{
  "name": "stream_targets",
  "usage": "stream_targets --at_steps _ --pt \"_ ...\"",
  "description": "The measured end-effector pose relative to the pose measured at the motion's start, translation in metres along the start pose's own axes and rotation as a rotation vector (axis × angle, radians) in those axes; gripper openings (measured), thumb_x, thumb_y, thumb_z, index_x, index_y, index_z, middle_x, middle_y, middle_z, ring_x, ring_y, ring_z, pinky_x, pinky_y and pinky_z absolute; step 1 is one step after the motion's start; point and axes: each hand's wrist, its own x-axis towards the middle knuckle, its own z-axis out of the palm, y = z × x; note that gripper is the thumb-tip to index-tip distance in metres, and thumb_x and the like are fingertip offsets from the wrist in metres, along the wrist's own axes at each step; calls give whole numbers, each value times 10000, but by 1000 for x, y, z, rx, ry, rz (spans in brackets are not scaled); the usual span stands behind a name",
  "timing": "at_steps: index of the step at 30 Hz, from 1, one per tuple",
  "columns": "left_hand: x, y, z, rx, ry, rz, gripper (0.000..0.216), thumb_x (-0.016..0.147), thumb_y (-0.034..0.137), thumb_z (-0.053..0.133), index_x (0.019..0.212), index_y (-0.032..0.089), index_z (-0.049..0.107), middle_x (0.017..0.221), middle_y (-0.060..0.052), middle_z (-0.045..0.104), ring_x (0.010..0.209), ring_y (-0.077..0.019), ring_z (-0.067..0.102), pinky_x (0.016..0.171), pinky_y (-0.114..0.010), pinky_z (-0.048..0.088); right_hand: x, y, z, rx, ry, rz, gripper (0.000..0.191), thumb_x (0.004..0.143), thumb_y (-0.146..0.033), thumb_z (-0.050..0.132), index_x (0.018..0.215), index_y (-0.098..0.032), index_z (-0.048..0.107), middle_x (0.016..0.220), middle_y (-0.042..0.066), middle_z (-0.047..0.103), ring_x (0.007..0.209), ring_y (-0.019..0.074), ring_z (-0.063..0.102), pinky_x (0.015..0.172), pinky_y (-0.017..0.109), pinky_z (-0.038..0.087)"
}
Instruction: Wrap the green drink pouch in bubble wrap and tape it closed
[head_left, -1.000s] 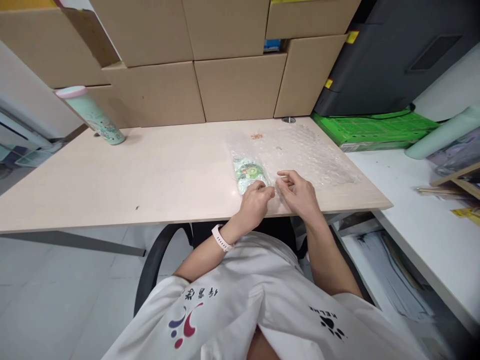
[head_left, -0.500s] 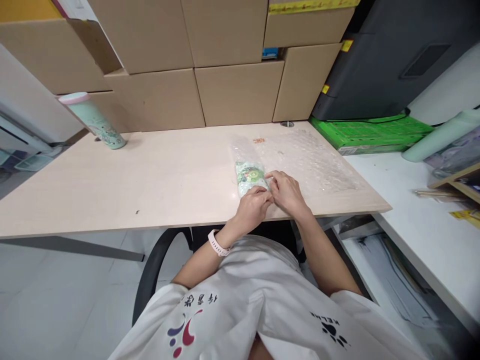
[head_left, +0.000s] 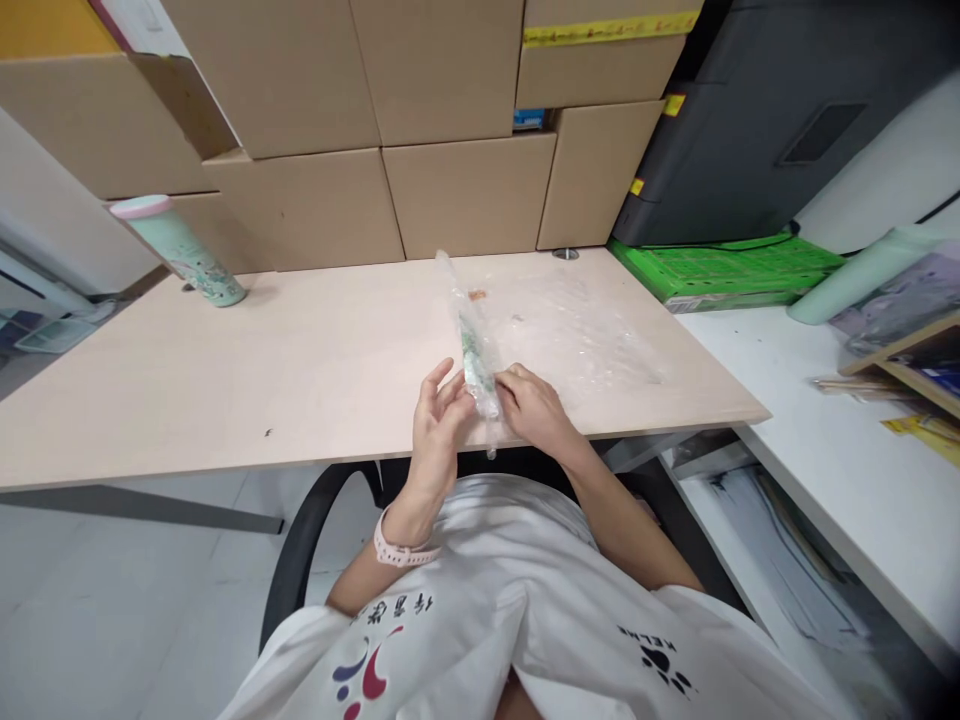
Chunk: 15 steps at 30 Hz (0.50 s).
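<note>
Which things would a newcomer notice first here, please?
Most likely the green-and-white packet in clear wrap, between the left hand and the right hand near the front edge of the desk. Next come the cardboard boxes stacked at its back, and the mint-green tumbler with a pink rim at the left. A bright green box lies on the right.

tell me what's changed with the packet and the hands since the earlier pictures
The wrapped packet, which lay flat with its print up, is now tipped up on edge. The left hand has turned from palm down to the packet's left side, fingers spread; the right hand is at its right side, its grip unclear. The bottle and cardboard boxes stayed put.
</note>
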Motion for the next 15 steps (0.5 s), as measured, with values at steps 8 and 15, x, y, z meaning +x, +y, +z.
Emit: stream_targets --at_steps 8,15 --pt "2 -29 2 844 -211 629 451 949 426 644 1357 234 629 1462 -149 587 1228 -297 556 1053 -499 447 -10 0 0 143 31 -31 176 949 -262 486 894 -210 644 982 93 698 877 240 645 772 341 486" --pt "22 -50 30 1093 -220 669 382 988 412 562 1294 202 651 1343 -143 655 1085 -291 561 974 -469 479 -33 25 -9 -264 105 67 77 881 -198 536 835 -220 593 950 115 663 949 302 588 832 438 471"
